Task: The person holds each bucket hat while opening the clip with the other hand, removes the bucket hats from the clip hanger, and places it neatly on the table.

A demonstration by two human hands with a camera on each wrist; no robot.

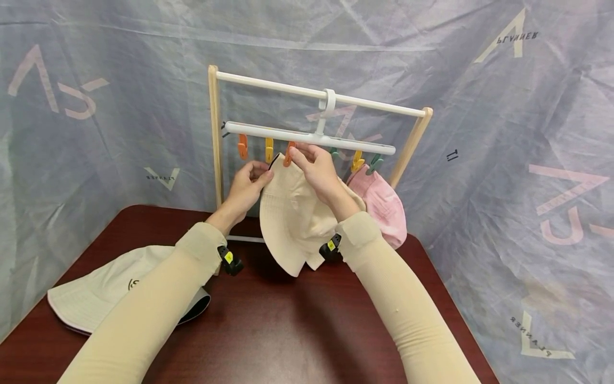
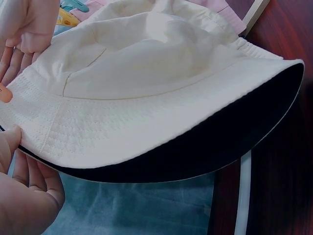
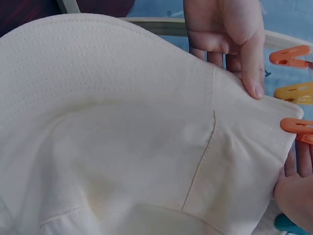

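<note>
A cream bucket hat (image 1: pixel 292 213) with a dark lining hangs by its brim under the white clip hanger (image 1: pixel 273 132). My left hand (image 1: pixel 247 186) pinches the brim edge near its upper corner, thumb on the cream side. In the left wrist view, the fingers (image 2: pixel 36 174) curl behind that brim. An orange clip (image 1: pixel 288 154) overlaps the brim edge, its jaws over the cloth. My right hand (image 1: pixel 316 170) pinches this clip at its upper part between thumb and fingers; the right wrist view shows those fingers partly hidden behind the hat.
A pink hat (image 1: pixel 381 208) hangs at right from a yellow clip (image 1: pixel 357 161) and a green clip (image 1: pixel 375 164). Another orange clip (image 1: pixel 243 146) and yellow clip (image 1: pixel 269 150) hang at left. A wooden-ended rack (image 1: pixel 214 133) carries the hanger. A pale bucket hat (image 1: pixel 105 285) lies on the table (image 1: pixel 268 330).
</note>
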